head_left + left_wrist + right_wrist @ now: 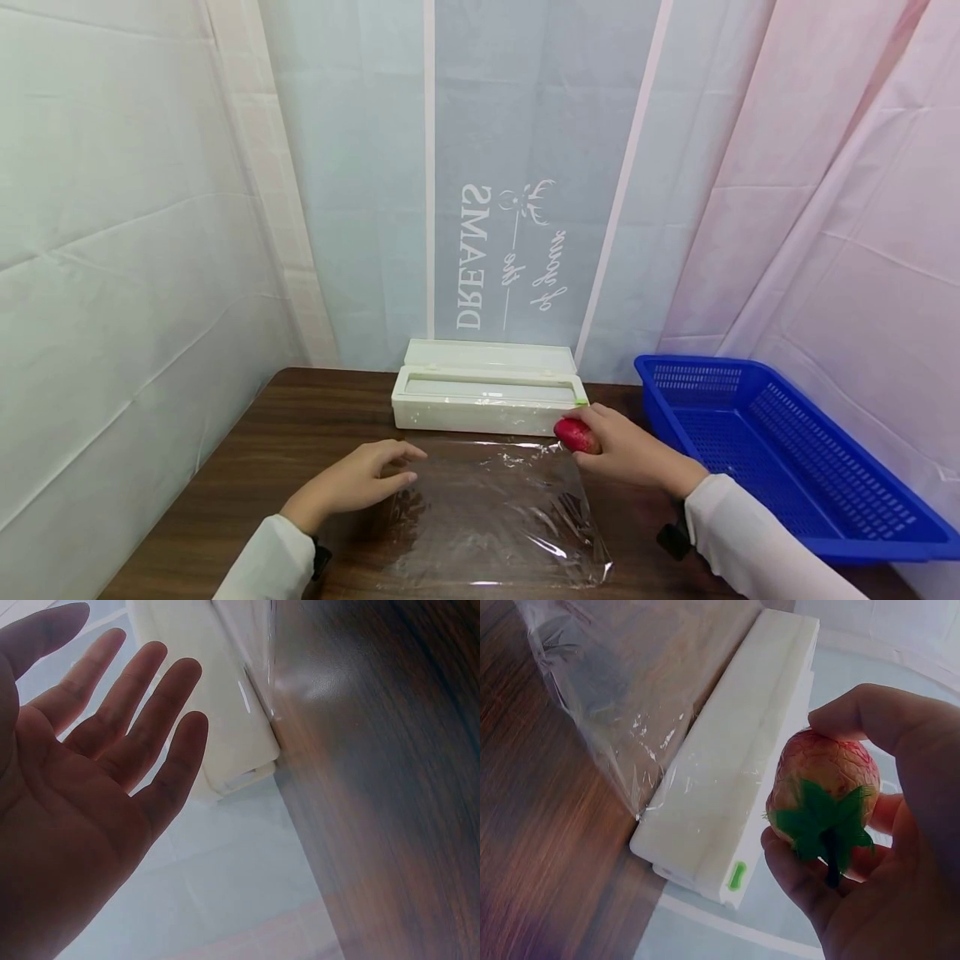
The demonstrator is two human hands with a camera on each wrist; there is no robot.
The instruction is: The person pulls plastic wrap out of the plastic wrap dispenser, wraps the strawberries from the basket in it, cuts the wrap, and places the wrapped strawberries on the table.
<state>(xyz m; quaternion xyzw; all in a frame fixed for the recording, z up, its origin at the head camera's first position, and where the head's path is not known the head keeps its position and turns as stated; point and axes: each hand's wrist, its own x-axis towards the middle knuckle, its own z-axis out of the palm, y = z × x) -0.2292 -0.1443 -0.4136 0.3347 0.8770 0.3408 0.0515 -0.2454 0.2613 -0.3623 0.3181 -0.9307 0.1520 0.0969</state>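
My right hand point(618, 446) grips a red artificial strawberry point(576, 435) between thumb and fingers, above the right far corner of a sheet of clear plastic wrap point(487, 517). In the right wrist view the strawberry point(829, 769) shows a yellowish top and a green leafy cap with a stem. My left hand point(363, 477) hovers by the left edge of the wrap, holding nothing; its fingers point(154, 727) are spread and relaxed in the left wrist view. Behind the wrap, a white wrap dispenser box point(487, 414) stands with its lid raised, a small green piece at its right end.
A blue perforated plastic basket point(795, 450) stands at the right of the dark wooden table point(300, 433). Fabric curtains point(360, 167) enclose the table at the back and both sides.
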